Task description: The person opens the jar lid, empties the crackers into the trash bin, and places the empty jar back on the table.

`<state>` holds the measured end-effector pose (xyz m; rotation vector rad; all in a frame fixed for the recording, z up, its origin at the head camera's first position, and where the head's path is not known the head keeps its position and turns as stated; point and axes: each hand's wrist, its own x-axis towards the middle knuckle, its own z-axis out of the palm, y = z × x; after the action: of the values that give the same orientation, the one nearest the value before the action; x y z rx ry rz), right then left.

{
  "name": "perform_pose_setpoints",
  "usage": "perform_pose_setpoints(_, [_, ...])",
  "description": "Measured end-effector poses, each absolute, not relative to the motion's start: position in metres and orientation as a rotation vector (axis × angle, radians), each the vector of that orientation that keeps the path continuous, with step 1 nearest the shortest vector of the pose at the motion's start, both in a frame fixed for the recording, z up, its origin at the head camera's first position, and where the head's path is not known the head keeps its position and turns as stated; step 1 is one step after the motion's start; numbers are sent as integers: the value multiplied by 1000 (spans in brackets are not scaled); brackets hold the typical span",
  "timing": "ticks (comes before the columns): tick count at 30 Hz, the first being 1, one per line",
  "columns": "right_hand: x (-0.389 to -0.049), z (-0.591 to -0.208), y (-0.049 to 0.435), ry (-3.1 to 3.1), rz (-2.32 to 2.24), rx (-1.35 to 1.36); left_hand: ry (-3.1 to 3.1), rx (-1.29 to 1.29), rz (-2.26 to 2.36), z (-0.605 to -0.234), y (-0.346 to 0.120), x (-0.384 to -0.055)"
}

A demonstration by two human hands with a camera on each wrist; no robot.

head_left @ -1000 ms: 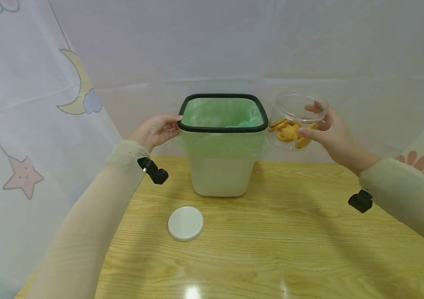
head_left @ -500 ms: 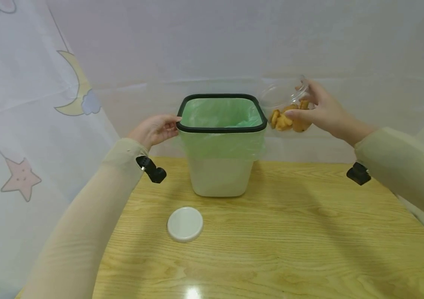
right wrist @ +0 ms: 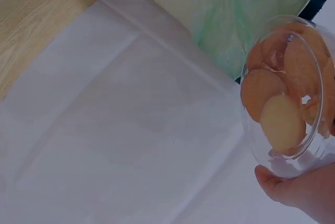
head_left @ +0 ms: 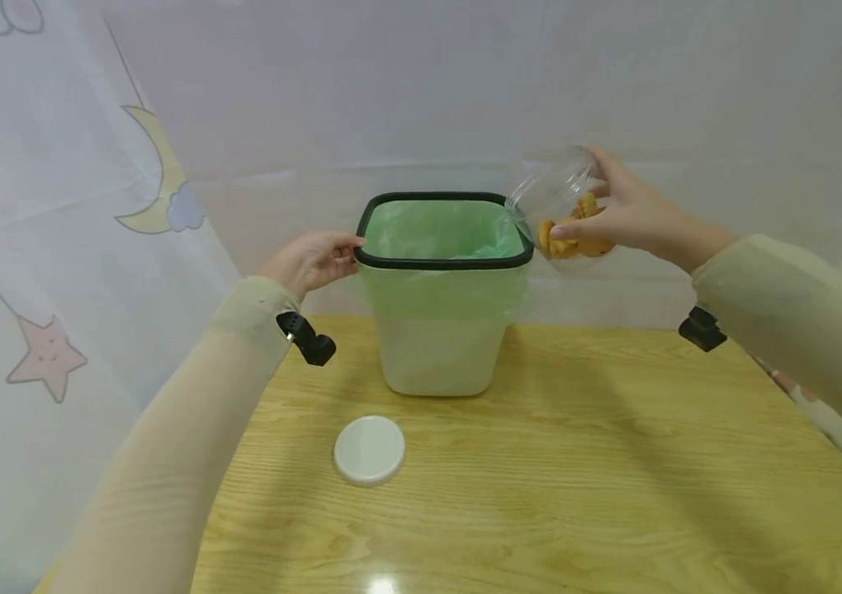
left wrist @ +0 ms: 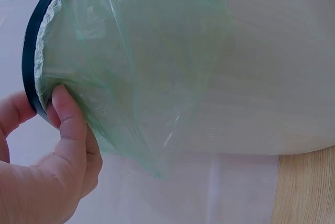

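A pale trash bin (head_left: 439, 351) with a black rim stands upright on the table, lined with a thin green plastic bag (left wrist: 131, 62). At the bin's left side my left hand (head_left: 315, 261) pinches the black rim (left wrist: 29, 51), thumb and fingers on either side of it. My right hand (head_left: 632, 210) grips a clear round jar (head_left: 551, 190) by its side, at the bin's right rim. The jar leans left, its mouth overlapping the rim's right corner in the head view. Several yellow-brown cookies (right wrist: 282, 122) lie inside the jar.
A white round lid (head_left: 369, 450) lies on the wooden table (head_left: 577, 495) in front of the bin. Behind the table hangs a pale cloth backdrop (head_left: 302, 99) printed with a moon and a star. Both wrists carry small black cameras.
My right hand has lifted the jar, moved it left toward the bin and tipped its mouth toward the rim. The cookies shifted inside it. My left hand has kept its place.
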<state>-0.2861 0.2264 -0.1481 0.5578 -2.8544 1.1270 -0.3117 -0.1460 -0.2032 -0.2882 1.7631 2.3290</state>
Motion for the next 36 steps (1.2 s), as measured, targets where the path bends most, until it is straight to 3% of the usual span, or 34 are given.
perform_pose_setpoints(9, [-285,-151,217,-2780,985,616,1775,-297,2306,-203,-146,-312])
perform_pose_setpoints(36, [-288,-150,200,-2411,2,890,1747,-318,2313,-201,-148,-312])
